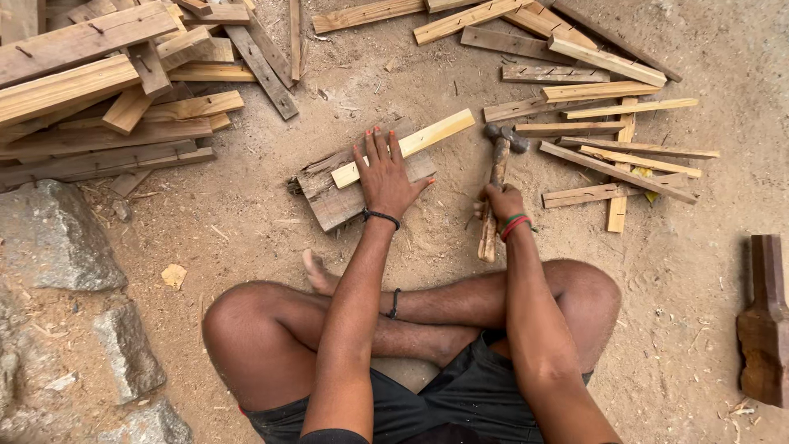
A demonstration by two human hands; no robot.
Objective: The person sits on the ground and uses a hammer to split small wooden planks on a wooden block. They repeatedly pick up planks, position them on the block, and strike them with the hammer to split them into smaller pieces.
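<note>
- The left hand (385, 175) is lying flat, fingers spread and released, pressing on a pale wooden strip (408, 145) that is resting across a grey weathered board (337, 197) on the ground.
- The right hand (500, 200) is clenching the wooden handle of a claw hammer (498, 168) — its metal head is sitting on the dirt just right of the strip.
- No packages, labels or signs are showing.
- Stacked planks (90, 90) are lying upper left; loose slats (612, 140) are lying scattered upper right.
- The person is sitting cross-legged on sandy ground (246, 230) — grey stones (57, 238) at left, a dark wooden block (766, 321) at right.
</note>
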